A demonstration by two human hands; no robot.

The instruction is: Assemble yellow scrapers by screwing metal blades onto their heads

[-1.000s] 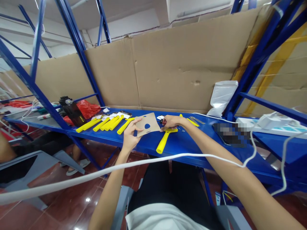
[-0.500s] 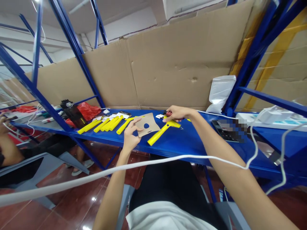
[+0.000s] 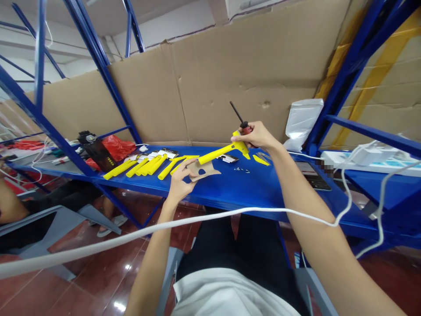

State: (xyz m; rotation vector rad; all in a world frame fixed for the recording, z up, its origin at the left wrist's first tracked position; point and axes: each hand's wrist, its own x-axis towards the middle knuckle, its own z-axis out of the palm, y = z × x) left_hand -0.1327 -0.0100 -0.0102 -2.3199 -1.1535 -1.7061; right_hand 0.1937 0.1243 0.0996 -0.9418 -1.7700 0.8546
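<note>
My left hand (image 3: 180, 182) grips a brown card (image 3: 210, 169) with a round hole, tilted above the bench's front edge. My right hand (image 3: 261, 136) is closed around a screwdriver (image 3: 237, 113) with a red and black handle, its dark shaft pointing up and left. The same hand also holds a yellow T-shaped plastic handle (image 3: 217, 154), raised off the bench. The handle's lower end is at the card beside my left fingers; whether they touch it I cannot tell. Small screws (image 3: 242, 170) and a yellow flat piece (image 3: 261, 160) lie below my right hand.
Several yellow handles (image 3: 141, 167) with black-and-white cards lie in a row on the blue bench (image 3: 230, 193). A black bottle (image 3: 98, 151) and red bag (image 3: 119, 147) stand left. A phone (image 3: 312, 175) and power strip (image 3: 371, 164) sit right. A white cable (image 3: 250, 210) crosses in front.
My right hand has risen with the yellow handle and screwdriver, whose shaft now shows pointing up. The card in my left hand has tilted flatter, and the handle's end has come to it.
</note>
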